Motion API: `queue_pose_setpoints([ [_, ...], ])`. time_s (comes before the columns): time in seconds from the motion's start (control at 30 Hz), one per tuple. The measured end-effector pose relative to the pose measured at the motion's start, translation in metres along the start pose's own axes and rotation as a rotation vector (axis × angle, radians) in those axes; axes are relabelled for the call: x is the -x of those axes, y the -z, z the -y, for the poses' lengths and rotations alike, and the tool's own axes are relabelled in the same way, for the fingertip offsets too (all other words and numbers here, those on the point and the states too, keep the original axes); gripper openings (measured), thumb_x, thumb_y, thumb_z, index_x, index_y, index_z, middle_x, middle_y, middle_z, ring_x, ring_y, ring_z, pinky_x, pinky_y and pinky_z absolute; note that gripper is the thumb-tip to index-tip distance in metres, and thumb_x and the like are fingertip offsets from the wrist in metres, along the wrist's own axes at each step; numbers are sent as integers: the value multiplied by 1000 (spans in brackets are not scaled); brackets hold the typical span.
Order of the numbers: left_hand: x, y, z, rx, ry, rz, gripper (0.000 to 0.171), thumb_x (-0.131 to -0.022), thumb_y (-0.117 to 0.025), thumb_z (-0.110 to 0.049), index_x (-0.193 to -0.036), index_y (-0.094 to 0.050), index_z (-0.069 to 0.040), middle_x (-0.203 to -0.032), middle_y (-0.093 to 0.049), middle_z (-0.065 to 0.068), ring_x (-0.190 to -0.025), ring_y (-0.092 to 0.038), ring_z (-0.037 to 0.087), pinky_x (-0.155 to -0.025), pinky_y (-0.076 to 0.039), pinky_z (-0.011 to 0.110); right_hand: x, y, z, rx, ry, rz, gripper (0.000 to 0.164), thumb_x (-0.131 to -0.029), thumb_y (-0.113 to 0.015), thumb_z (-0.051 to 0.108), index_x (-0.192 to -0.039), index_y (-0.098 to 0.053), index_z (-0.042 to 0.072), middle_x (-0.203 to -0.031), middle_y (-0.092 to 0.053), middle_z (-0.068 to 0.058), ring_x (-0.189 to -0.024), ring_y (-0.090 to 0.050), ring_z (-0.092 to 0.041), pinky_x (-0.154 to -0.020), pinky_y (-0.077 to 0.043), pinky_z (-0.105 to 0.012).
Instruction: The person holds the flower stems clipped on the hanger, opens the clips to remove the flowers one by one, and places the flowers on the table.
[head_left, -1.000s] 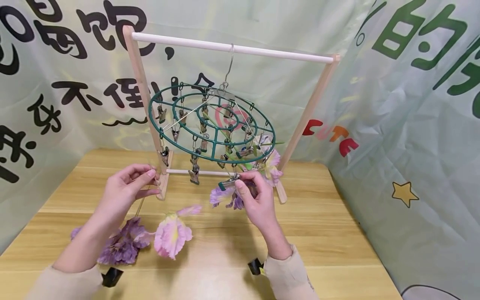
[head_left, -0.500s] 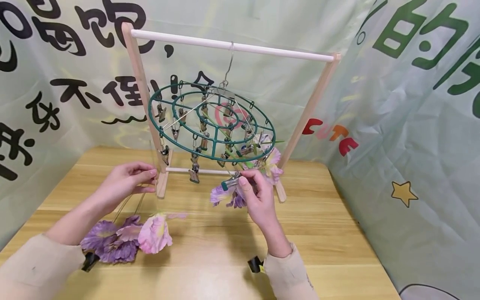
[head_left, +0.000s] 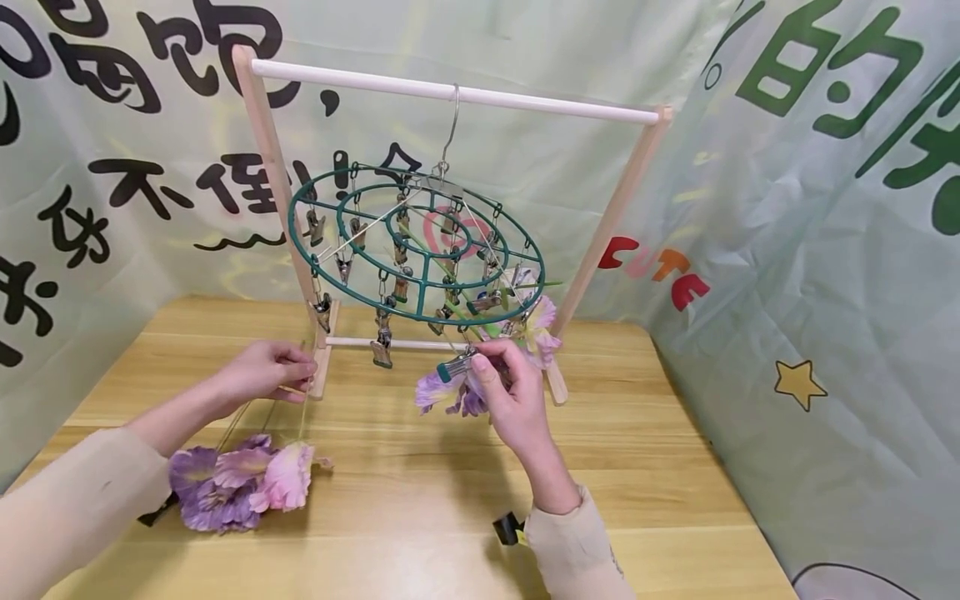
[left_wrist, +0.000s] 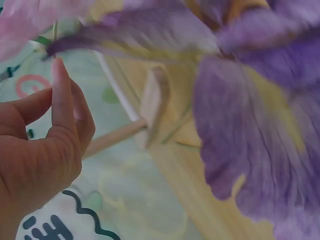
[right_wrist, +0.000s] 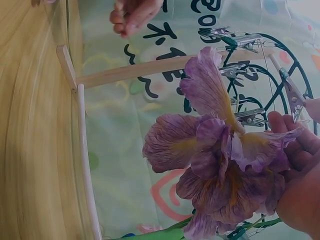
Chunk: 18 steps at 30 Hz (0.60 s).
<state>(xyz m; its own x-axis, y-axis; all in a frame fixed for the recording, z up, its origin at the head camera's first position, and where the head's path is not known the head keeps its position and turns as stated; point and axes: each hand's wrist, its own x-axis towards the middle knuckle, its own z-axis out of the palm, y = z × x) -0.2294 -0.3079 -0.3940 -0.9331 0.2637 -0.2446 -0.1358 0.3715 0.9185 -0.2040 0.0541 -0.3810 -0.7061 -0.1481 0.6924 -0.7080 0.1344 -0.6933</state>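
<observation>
In the head view my left hand (head_left: 270, 371) pinches a thin stem, with the pink artificial flower (head_left: 285, 479) hanging head-down below it. Purple artificial flowers (head_left: 217, 500) overlap the pink one at the left. A large purple petal (left_wrist: 235, 130) fills much of the left wrist view, beside the fingertips. My right hand (head_left: 513, 392) holds a metal clip (head_left: 456, 367) with green tips, which hangs from the round green clip hanger (head_left: 423, 287). Behind that clip hangs another purple flower (head_left: 438, 392); in the right wrist view its bloom (right_wrist: 215, 165) partly covers the hand.
The hanger hooks over the white bar (head_left: 450, 92) of a wooden stand (head_left: 262, 150) on the wooden table (head_left: 405, 533). Several other clips (head_left: 382, 353) dangle from the rings. A pink-purple flower (head_left: 542, 329) hangs at the hanger's right side. Printed cloth (head_left: 795, 250) encloses the table.
My left forearm has swung left and the pink flower has moved left against the purple ones, its stem coming nearly upright. My right hand keeps hold of the clip in almost the same place.
</observation>
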Motion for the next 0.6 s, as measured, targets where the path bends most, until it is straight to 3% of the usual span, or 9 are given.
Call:
queue_pose_setpoints([
  [0.27,-15,11,17,-58,91,23,37,-108,-51,-4,-131,-46,25,-98,-65,16,-81,-70,16,-78,-64,34,0,0,0,-32,-9,7,12,-98,-61,-9,-109,-63,-11,-96,-68,-23,-80,-61,-7,-67,-51,-16],
  [0.6,-26,13,36,-17,145,41,30,-107,-49,1,-125,-46,25,-84,-64,12,-73,-66,14,-72,-64,30,0,0,1,-16,-23,4,10,-98,-63,-7,-108,-64,-10,-97,-69,-23,-83,-62,-7,-71,-52,-16],
])
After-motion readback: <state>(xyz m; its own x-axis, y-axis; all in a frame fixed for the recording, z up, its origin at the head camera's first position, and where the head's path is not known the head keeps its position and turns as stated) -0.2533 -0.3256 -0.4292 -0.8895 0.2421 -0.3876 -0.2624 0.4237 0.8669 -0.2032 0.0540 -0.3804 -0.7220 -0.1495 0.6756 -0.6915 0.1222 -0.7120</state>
